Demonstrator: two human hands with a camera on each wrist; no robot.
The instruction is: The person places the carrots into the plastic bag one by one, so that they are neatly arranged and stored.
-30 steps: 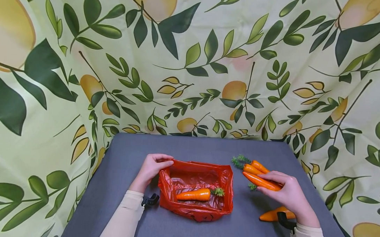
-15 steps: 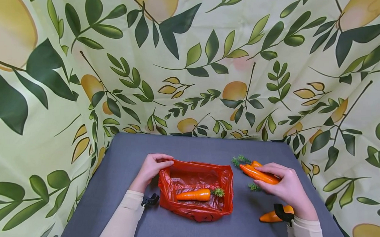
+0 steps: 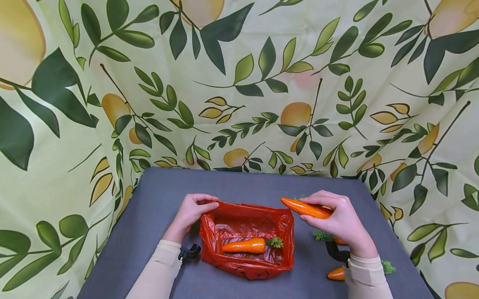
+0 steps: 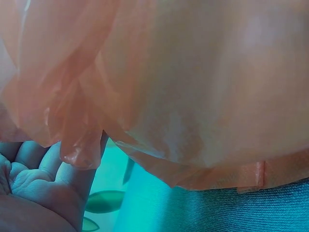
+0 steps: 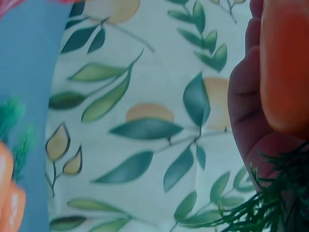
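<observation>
My left hand [image 3: 188,215] pinches the back left corner of a red plastic bag's rim, thumb on the inner side. The bag [image 3: 249,271] stands with its mouth spread wide. Inside lies one orange carrot [image 3: 244,245], its green top towards the right. Just off the bag's right rim, my right hand [image 3: 341,216] holds another carrot [image 3: 303,208] raised, its tip pointing left. In the right wrist view that carrot [image 5: 287,67] lies along the fingers, with its leafy top [image 5: 280,203] by the palm. Bag film [image 4: 193,87] covers most of the left wrist view.
On the grey table [image 3: 169,187], a carrot [image 3: 336,274] lies partly under my right wrist. Green carrot leaves [image 3: 323,236] show beside my right hand, which hides more carrots. Leaf-printed cloth [image 3: 258,122] hangs behind and on both sides.
My right hand has lifted the carrot from over the other carrots and carried it left to the bag's right rim. My left hand and the bag have stayed put.
</observation>
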